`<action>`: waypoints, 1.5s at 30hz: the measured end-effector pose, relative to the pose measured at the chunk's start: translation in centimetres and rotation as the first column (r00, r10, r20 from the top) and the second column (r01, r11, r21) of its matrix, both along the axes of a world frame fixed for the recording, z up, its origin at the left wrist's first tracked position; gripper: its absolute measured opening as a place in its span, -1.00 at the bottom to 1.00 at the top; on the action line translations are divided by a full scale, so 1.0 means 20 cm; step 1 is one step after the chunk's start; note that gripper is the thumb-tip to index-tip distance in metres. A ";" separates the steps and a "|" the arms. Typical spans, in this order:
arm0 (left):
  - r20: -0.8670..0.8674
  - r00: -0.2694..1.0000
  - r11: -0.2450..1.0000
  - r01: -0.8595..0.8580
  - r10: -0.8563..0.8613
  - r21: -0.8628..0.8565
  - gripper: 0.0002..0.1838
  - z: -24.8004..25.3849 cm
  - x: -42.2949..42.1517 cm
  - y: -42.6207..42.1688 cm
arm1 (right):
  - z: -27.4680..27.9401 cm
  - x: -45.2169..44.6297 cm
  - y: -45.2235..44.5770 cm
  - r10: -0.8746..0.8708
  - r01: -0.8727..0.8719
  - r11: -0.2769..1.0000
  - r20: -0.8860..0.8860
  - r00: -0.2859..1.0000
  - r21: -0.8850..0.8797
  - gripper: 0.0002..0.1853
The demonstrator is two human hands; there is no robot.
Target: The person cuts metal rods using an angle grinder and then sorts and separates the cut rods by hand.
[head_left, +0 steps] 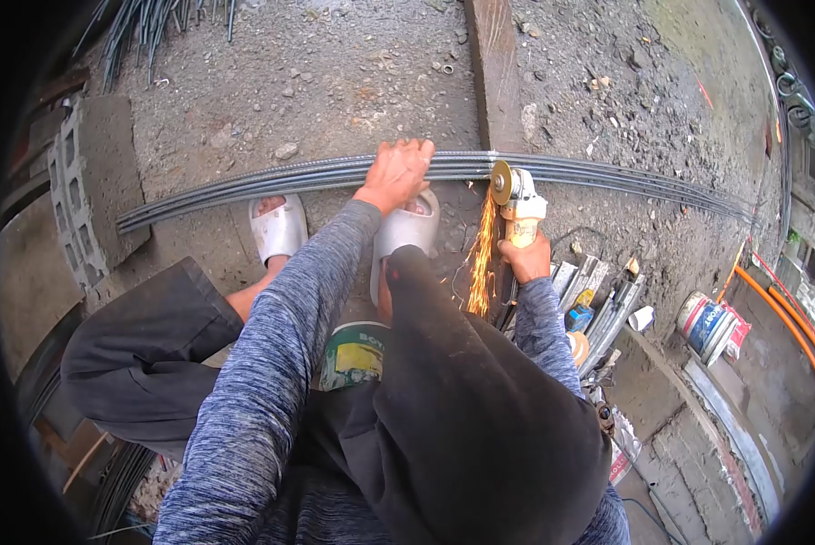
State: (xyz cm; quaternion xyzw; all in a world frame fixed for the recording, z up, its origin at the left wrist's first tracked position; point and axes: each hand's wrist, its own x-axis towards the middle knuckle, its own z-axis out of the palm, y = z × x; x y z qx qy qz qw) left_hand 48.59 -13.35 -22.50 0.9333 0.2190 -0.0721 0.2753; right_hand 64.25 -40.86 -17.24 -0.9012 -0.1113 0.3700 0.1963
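A bundle of steel rebars (271,177) runs crosswise over the ground in front of my feet. My left hand (398,174) is closed over the bundle near its middle and presses on it. My right hand (525,258) grips the body of a yellow angle grinder (523,218). Its cutting disc (502,183) touches the rebars right of my left hand. Orange sparks (483,259) stream from the disc back toward me. White slides (280,227) are on my feet, close behind the bars.
A wooden plank (495,77) meets the bundle near the disc. Hollow blocks (89,191) stand at the left. Metal channels (612,318) lie by my right forearm. A green bucket (353,354) is beneath me, and a paint bucket (705,322) sits at the right near orange pipes (789,322).
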 end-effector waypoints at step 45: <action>-0.027 1.000 0.999 0.000 -0.001 -0.050 -0.46 0.00 -0.01 0.00 | -0.02 0.10 0.17 0.066 -0.070 0.994 0.052 0.996 0.078 -0.52</action>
